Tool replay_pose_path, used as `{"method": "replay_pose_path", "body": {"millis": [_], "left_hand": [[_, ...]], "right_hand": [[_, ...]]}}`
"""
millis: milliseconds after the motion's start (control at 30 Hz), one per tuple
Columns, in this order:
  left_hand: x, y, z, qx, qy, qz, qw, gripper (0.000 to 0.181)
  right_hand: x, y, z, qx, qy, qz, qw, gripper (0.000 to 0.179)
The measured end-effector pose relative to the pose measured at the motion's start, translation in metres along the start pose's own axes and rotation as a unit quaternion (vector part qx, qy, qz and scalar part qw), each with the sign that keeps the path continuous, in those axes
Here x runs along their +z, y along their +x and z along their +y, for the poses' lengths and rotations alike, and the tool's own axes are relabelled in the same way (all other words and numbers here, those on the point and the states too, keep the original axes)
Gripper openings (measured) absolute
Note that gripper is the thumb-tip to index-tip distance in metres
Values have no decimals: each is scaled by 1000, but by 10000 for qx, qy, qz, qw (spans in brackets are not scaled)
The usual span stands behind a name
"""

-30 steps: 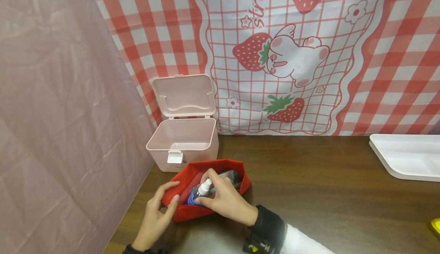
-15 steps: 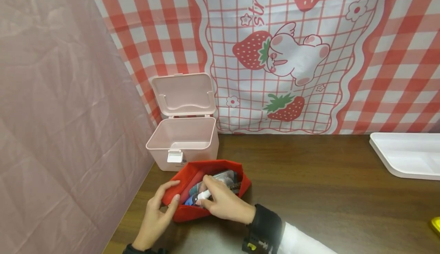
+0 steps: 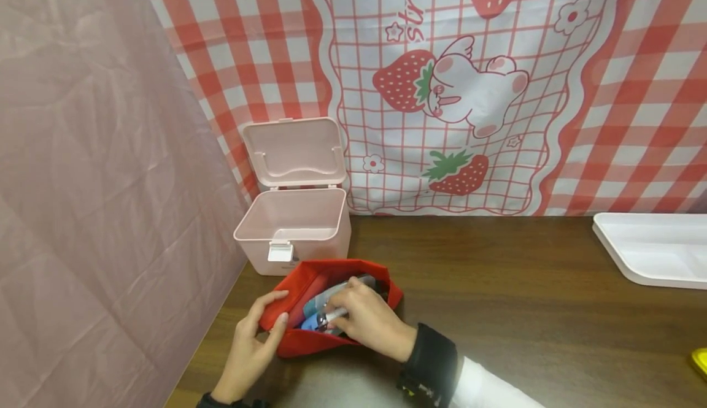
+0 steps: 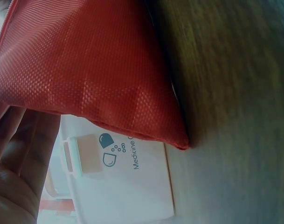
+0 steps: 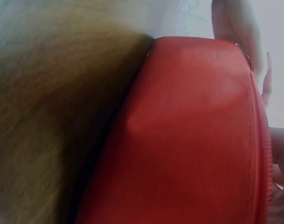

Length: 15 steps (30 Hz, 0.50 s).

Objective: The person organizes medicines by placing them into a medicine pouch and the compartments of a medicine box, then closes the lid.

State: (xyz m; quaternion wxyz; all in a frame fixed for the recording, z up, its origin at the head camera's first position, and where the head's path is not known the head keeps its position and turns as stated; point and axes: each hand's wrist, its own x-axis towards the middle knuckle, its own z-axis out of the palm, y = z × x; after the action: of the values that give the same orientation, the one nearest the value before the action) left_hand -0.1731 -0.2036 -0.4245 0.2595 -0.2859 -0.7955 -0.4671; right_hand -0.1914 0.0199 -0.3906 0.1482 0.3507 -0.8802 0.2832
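Observation:
A red zippered pouch (image 3: 315, 343) lies on the table, its mouth spread wide. My left hand (image 3: 251, 340) grips its left end between thumb and fingers; the left wrist view shows those fingers behind the red fabric (image 4: 100, 65). My right hand (image 3: 372, 319) reaches into the mouth with curled fingers, and its fingertips are hidden among the contents. A small bottle's white cap (image 3: 336, 314) shows right at them; I cannot tell whether they hold it. A blue item (image 3: 312, 322) and a clear teal-tinted packet (image 3: 320, 299) also lie inside.
Behind the pouch stands a pale pink medicine box (image 3: 326, 251) with its lid (image 3: 298, 153) raised. A white tray (image 3: 618, 261) sits at the back right, and a yellow object (image 3: 700, 362) at the right edge. A pink curtain (image 3: 110, 181) borders the left side.
The white-capped bottle, earlier upright in my right hand's pinch, has tipped down into the pouch. My right hand has shifted slightly right over the contents. My left hand keeps its place.

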Motion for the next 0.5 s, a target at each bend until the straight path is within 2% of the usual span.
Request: {"method": "replay_pose_path", "body": {"millis": [300,500], "left_hand": [[0,0,-1,-16,16,-22,10000,41],[1,0,-1,70,103,29,9999,42]], "right_hand": [[3,-1,6,-116,-197,141,9996,14],[4,1,11,-529,-528,47,9972,10]]}}
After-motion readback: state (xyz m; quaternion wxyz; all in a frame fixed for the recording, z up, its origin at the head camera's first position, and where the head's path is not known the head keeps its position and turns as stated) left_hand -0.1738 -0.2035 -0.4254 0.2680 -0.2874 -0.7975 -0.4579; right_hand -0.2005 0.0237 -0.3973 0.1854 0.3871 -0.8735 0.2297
